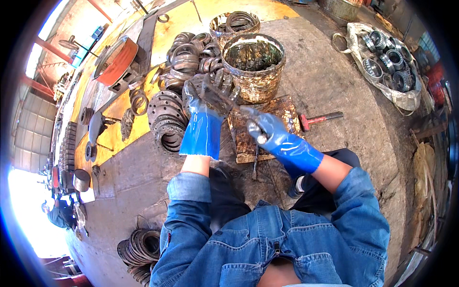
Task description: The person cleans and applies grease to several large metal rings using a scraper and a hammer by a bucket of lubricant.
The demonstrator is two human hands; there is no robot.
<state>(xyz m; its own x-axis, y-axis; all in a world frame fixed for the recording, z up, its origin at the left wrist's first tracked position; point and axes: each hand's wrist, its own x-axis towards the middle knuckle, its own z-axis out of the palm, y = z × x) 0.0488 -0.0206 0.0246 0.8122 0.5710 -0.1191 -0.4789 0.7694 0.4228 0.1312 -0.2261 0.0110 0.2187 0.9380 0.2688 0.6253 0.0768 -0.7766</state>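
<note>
Both my hands wear long blue rubber gloves, smeared dark at the fingers. My left hand [195, 98] is closed on the edge of a dark, greasy metal part [216, 101], whose exact shape is blurred. My right hand [265, 128] is wrapped around a tool with a shiny metal end [261, 139]. A blurred, blade-like length reaches from that fist toward the part. Beneath the hands lies a grease-stained board [243, 143]. Just beyond stands a grease-coated bucket [256, 86] with dark, wet contents.
Stacked flanged rings [165, 112] and piled bearing rings [184, 60] lie left of the bucket. Behind it stands another bucket [215, 36] holding rings. A red-handled hammer [322, 118] lies right of the board. Bearings fill a white sack [356, 36] at far right. More rings [138, 248] are stacked lower left.
</note>
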